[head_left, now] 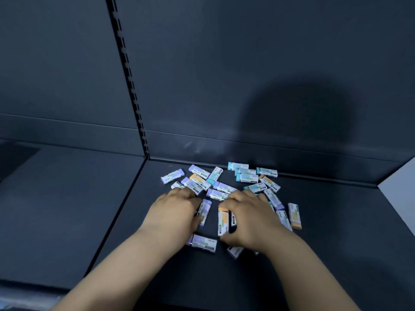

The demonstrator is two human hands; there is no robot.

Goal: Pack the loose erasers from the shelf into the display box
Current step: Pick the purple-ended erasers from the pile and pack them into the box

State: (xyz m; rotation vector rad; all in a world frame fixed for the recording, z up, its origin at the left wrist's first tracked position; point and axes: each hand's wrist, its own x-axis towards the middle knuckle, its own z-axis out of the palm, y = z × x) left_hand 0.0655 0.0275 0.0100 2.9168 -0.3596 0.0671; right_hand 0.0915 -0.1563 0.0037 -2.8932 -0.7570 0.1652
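Note:
Several loose erasers [224,187] in white sleeves with purple, teal or orange ends lie scattered on the dark shelf [325,221]. My left hand [175,212] lies palm down over the left of the heap, its thumb and fingers curled on a purple-ended eraser [204,211]. My right hand [249,218] holds an orange-ended eraser [223,221] upright between thumb and fingers. Another purple eraser [204,243] lies between my wrists. No display box is in view.
The shelf's dark back panel [247,86] rises right behind the heap, with a slotted upright [132,86] at its left. A second shelf board [67,198] adjoins on the left. A pale wall [402,182] shows at the far right.

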